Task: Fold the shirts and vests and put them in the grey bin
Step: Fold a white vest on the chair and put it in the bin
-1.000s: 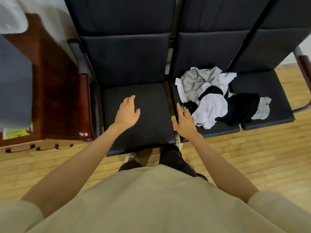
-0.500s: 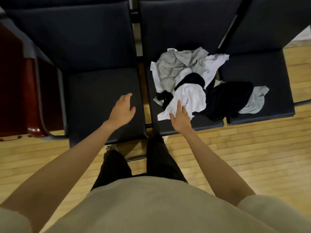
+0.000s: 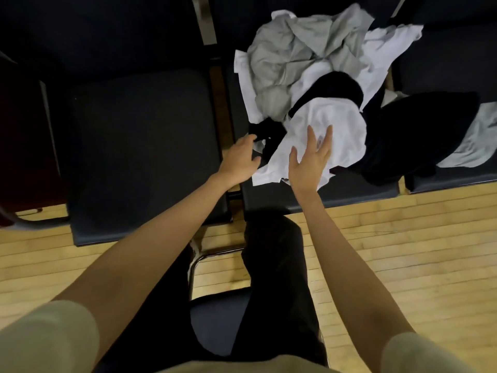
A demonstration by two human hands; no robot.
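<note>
Both hands just moved from the empty seat (image 3: 139, 146) onto the clothes pile (image 3: 322, 84): right hand (image 3: 309, 160) spread over white shirt (image 3: 336, 135), left hand (image 3: 239, 160) loosely curled beside it, nothing gripped yet, so first pick starting.

Both hands reach the clothes pile (image 3: 317, 84); right hand (image 3: 309, 160) spread over a white shirt (image 3: 341, 135).

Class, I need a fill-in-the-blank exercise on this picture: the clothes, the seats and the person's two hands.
1. The clothes pile lies on dark ____.
2. The right hand reaches over a ____ garment.
3. The left hand holds ____.
4. The floor is made of ____.

Missing words: seats; white; nothing; wood
</note>
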